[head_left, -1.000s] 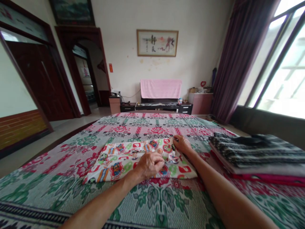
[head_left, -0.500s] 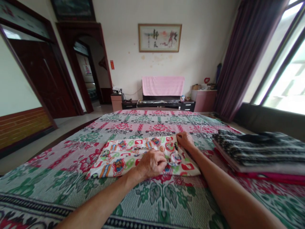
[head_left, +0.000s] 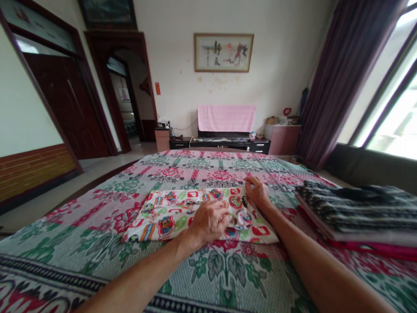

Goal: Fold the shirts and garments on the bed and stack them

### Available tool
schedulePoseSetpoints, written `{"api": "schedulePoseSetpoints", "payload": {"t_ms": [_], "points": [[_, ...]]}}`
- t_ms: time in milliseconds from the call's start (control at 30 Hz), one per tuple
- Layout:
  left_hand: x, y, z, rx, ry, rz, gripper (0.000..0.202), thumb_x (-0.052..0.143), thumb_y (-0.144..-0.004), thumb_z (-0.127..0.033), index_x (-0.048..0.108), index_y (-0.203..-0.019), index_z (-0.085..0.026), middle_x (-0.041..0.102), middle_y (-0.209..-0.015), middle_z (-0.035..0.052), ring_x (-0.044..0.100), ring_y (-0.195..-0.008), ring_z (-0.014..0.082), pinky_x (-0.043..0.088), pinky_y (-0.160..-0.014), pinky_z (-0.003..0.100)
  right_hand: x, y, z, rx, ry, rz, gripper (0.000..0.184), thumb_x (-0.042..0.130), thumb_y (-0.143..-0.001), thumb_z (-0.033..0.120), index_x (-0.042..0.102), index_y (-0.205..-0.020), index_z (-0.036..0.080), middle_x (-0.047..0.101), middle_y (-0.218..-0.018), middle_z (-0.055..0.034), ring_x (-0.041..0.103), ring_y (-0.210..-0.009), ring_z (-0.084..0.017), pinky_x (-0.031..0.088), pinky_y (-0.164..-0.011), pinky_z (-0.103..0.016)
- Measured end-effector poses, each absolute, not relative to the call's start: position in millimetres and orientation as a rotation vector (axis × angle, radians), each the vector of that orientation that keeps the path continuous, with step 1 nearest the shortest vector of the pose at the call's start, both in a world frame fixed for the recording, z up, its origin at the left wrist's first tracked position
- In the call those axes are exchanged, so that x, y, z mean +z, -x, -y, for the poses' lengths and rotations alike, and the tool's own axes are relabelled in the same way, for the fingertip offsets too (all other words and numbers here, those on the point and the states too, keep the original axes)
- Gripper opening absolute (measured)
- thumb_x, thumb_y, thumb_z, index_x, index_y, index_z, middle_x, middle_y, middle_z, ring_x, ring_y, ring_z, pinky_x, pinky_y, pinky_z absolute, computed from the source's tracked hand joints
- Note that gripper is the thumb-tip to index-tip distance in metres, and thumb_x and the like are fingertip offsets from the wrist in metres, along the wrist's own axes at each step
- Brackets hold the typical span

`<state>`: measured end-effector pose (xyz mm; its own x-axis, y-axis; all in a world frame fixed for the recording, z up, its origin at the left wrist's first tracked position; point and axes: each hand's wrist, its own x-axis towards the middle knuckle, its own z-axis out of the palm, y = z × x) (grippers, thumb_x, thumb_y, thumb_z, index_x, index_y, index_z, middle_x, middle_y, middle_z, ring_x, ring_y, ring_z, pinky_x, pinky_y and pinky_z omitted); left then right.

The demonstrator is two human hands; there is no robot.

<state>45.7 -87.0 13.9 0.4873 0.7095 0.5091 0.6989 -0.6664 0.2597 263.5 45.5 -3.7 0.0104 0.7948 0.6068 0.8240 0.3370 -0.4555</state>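
Observation:
A small cartoon-print cloth [head_left: 169, 215], white with red, green and orange figures, lies folded flat on the flower-patterned bedspread [head_left: 208, 269]. My left hand [head_left: 210, 221] rests on the cloth's near middle, fingers curled and pinching a bunched bit of the fabric. At the cloth's far right corner, my right hand [head_left: 257, 191] pinches the edge with fingers pressed together. Both forearms reach in from the bottom of the view.
A stack of folded textiles [head_left: 358, 208], striped black and white on top with pink beneath, sits on the bed to the right. Beyond the bed are a low dark TV stand [head_left: 221, 142] under a pink cover, a doorway on the left and curtained windows on the right.
Both hands have stayed on the cloth with only slight finger shifts. The view has drifted a little, so everything sits slightly further right.

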Motion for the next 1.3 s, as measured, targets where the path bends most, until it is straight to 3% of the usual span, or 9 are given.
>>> {"api": "schedulePoseSetpoints", "payload": {"t_ms": [133, 267, 400, 667, 800, 900, 967, 1100, 1300], "points": [[13.3, -39.1, 83.8, 0.856, -2.57, -1.711, 0.033, 0.041, -0.089, -0.039, 0.066, -0.097, -0.019, 0.062, -0.11, 0.012, 0.053, -0.107, 0.0259, 0.039, -0.094, 0.042, 3.6, -255.3, -31.7, 0.003, 1.153, 1.976, 0.027, 0.045, -0.079, 0.025, 0.065, -0.096, 0.019, 0.066, -0.104, -0.007, 0.061, -0.097, -0.018, 0.044, -0.089, -0.028], [1.6, -29.9, 80.5, 0.572, -2.467, -1.861, 0.059, 0.043, -0.083, -0.057, 0.051, -0.126, -0.017, 0.043, -0.139, 0.0175, 0.034, -0.129, 0.0365, 0.025, -0.104, 0.055, -1.5, -254.2, -30.4, 0.033, 1.196, 2.238, 0.032, 0.045, -0.085, 0.034, 0.061, -0.108, 0.019, 0.063, -0.117, -0.0083, 0.058, -0.107, -0.019, 0.042, -0.094, -0.031], [-5.2, -25.5, 80.5, 0.438, -2.396, -1.832, 0.076, 0.038, -0.08, -0.067, 0.036, -0.137, -0.018, 0.034, -0.146, 0.0186, 0.028, -0.133, 0.039, 0.019, -0.105, 0.059, -10.6, -259.9, -36.4, 0.088, 1.428, 2.352, 0.043, 0.039, -0.09, 0.045, 0.056, -0.121, 0.021, 0.054, -0.131, -0.0094, 0.049, -0.12, -0.024, 0.036, -0.1, -0.04], [13.0, -28.9, 89.5, 0.337, -2.306, -1.784, 0.085, 0.038, -0.078, -0.068, 0.029, -0.143, -0.013, 0.022, -0.15, 0.02, 0.02, -0.137, 0.0395, 0.016, -0.106, 0.061, -14.8, -262.1, -37.9, 0.051, 1.522, 2.394, 0.049, 0.033, -0.09, 0.05, 0.049, -0.13, 0.026, 0.045, -0.14, -0.0061, 0.038, -0.13, -0.026, 0.032, -0.103, -0.048], [25.5, -12.5, 91.9, 0.384, -2.328, -1.788, 0.075, 0.043, -0.079, -0.062, 0.039, -0.136, -0.014, 0.037, -0.143, 0.02, 0.034, -0.131, 0.035, 0.029, -0.104, 0.052, -14.4, -262.2, -39.9, 0.049, 1.567, 2.387, 0.047, 0.038, -0.089, 0.047, 0.051, -0.129, 0.027, 0.046, -0.14, -0.0063, 0.039, -0.129, -0.026, 0.033, -0.102, -0.048], [34.6, 26.8, 96.4, 0.488, -2.336, -2.003, 0.047, 0.045, -0.083, -0.049, 0.059, -0.111, -0.015, 0.06, -0.118, 0.0169, 0.054, -0.111, 0.028, 0.042, -0.093, 0.04, -7.2, -258.9, -42.1, 0.058, 1.603, 2.375, 0.044, 0.045, -0.085, 0.044, 0.057, -0.123, 0.023, 0.051, -0.135, -0.0098, 0.045, -0.124, -0.029, 0.036, -0.1, -0.047], [41.6, 62.8, 103.1, 0.469, -2.227, -2.247, 0.034, 0.045, -0.082, -0.041, 0.064, -0.096, -0.016, 0.066, -0.103, 0.0141, 0.06, -0.1, 0.0253, 0.045, -0.084, 0.035, 2.3, -248.5, -40.7, 0.005, 1.634, 2.314, 0.04, 0.051, -0.081, 0.038, 0.062, -0.116, 0.021, 0.057, -0.127, -0.0116, 0.051, -0.117, -0.031, 0.039, -0.096, -0.046], [50.4, 129.3, 117.2, 0.212, -1.87, -2.473, 0.036, 0.051, -0.074, -0.047, 0.066, -0.084, -0.016, 0.069, -0.089, 0.013, 0.064, -0.086, 0.0264, 0.046, -0.07, 0.032, 27.8, -192.7, -23.5, -0.093, 1.385, 2.264, 0.038, 0.048, -0.078, 0.017, 0.064, -0.112, 0.017, 0.063, -0.117, -0.0109, 0.058, -0.107, -0.024, 0.043, -0.092, -0.034], [40.4, 164.1, 116.4, 0.135, -1.594, -2.448, 0.05, 0.064, -0.057, -0.058, 0.068, -0.084, -0.016, 0.069, -0.08, 0.0105, 0.064, -0.082, 0.0264, 0.044, -0.063, 0.028, 42.9, -55.0, 16.3, 0.249, 1.057, 2.354, 0.034, 0.046, -0.076, 0.01, 0.071, -0.1, 0.016, 0.071, -0.098, -0.0076, 0.064, -0.088, -0.018, 0.045, -0.082, -0.024]]}}
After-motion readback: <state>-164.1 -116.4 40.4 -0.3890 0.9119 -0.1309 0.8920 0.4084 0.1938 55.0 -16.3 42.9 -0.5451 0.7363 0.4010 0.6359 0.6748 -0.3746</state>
